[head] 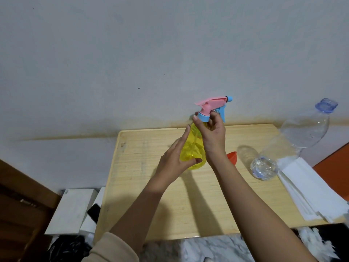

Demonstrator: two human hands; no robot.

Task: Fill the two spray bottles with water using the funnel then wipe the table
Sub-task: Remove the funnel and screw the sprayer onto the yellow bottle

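Observation:
A yellow spray bottle (190, 148) with a pink and blue trigger head (213, 104) stands upright on the wooden table (143, 186). My right hand (212, 135) grips the blue collar at the bottle's neck. My left hand (175, 159) lies against the bottle's left side, its fingers straight and its thumb under the front. An orange funnel (232, 157) lies on the table just right of my right wrist, partly hidden by it. Only one spray bottle is in view.
A large clear water bottle (294, 142) with a blue neck and no cap lies tilted at the table's right side. White cloths or paper (309, 190) are stacked along the right edge. White boxes (73, 208) and a dark phone (93, 212) sit left of the table. The wall stands right behind.

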